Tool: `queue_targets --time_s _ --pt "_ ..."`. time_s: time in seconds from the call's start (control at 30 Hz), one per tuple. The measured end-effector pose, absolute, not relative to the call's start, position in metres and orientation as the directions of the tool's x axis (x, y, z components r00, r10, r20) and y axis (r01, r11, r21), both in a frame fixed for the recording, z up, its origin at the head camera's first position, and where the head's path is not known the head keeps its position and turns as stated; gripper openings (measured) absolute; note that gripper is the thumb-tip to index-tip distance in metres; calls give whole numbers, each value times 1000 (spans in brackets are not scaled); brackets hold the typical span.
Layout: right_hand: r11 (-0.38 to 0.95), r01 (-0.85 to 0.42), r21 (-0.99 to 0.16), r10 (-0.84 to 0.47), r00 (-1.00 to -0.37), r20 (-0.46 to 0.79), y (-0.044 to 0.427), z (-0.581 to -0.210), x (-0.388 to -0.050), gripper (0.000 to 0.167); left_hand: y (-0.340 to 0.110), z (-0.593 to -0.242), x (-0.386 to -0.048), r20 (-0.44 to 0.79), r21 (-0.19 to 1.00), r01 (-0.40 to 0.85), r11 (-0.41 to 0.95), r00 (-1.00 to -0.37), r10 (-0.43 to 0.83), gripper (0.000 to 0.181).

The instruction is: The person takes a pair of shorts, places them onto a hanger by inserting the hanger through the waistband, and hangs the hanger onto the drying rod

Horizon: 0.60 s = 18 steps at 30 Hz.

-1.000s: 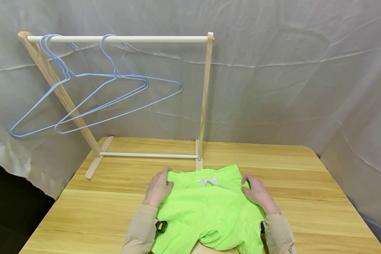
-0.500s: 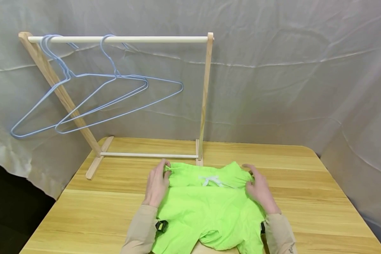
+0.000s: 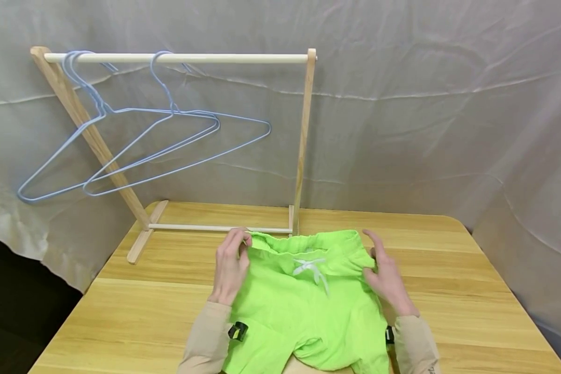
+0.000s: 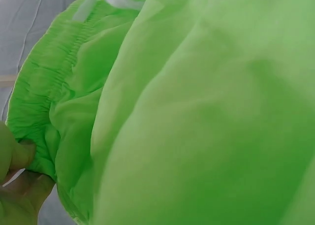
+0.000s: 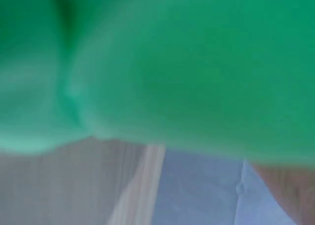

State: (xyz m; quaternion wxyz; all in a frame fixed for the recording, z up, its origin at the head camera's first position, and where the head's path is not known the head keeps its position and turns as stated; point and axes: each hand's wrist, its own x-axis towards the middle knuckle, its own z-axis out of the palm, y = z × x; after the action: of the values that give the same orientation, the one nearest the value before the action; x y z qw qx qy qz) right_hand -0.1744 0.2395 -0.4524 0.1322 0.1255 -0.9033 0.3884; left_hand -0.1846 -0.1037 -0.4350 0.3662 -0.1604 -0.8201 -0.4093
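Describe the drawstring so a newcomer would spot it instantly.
On the wooden table, find the bright green shorts between the left hand and right hand. The drawstring is tied at the front of the waistband, an end hanging down. It is white, unlike the green all around it.

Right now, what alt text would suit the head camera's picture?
A person's left hand and right hand hold bright green fabric shorts by opposite ends of the waistband at a wood-grain table. Behind, blue wire hangers hang on a pale wooden rack.

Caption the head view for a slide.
Left hand and right hand grip the waistband of neon-green drawstring shorts, in front of a clothes rack hung with blue wire hangers.
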Motion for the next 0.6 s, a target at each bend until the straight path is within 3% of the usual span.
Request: queue_targets --time_s 0.2,0.43,0.6 --pt "673 -297 -677 -259 -953 160 241 -453 -173 91 -104 -436 -185 732 533 579 617 -681 6 32" --pt "700 -245 -671 -205 -969 140 239 -451 -173 42 -104 -435 -185 728 541 578 611 -686 5 33" --pt "712 -228 -664 -192 -973 129 239 -451 -172 24 -105 -435 -183 734 546 587 598 -679 -4 38"
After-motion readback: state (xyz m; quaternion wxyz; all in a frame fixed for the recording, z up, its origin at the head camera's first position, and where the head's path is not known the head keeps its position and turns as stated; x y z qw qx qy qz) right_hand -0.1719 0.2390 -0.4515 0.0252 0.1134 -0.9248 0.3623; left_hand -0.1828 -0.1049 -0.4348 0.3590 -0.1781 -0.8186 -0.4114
